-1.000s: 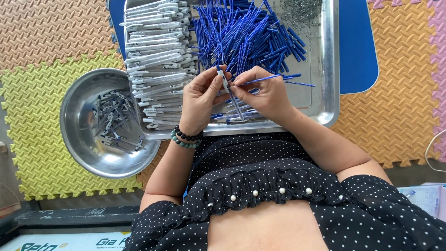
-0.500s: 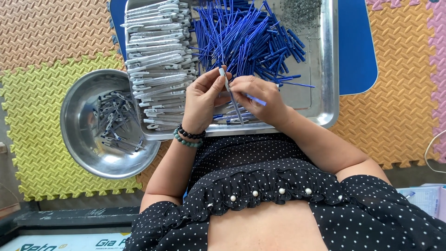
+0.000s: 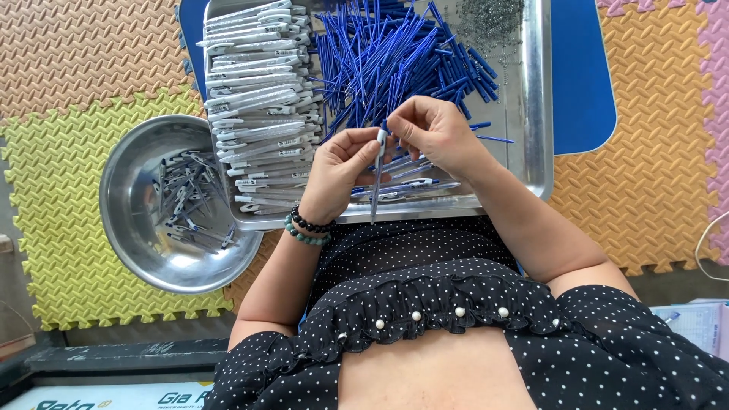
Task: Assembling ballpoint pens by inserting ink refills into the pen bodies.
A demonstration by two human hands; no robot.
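My left hand [image 3: 342, 171] holds a clear pen barrel [image 3: 377, 178] upright over the near edge of a steel tray [image 3: 531, 163]. My right hand [image 3: 433, 137] pinches the blue refill end [image 3: 384, 126] at the top of that barrel. The tray carries a heap of blue refills [image 3: 395, 61], a stack of clear pen barrels [image 3: 258, 91] on its left side and a few assembled pens [image 3: 414, 184] by its front rim. Beaded bracelets circle my left wrist.
A round steel bowl [image 3: 125, 220] with several small grey pen parts [image 3: 186, 201] sits left of the tray. Tiny metal springs [image 3: 490, 19] lie in the tray's far right corner. Foam floor mats in yellow, orange and pink surround a blue board [image 3: 585, 83].
The blue refill that stuck out sideways from my right hand has gone into the barrel. The barrel now stands upright, and my right hand has moved to its top end.
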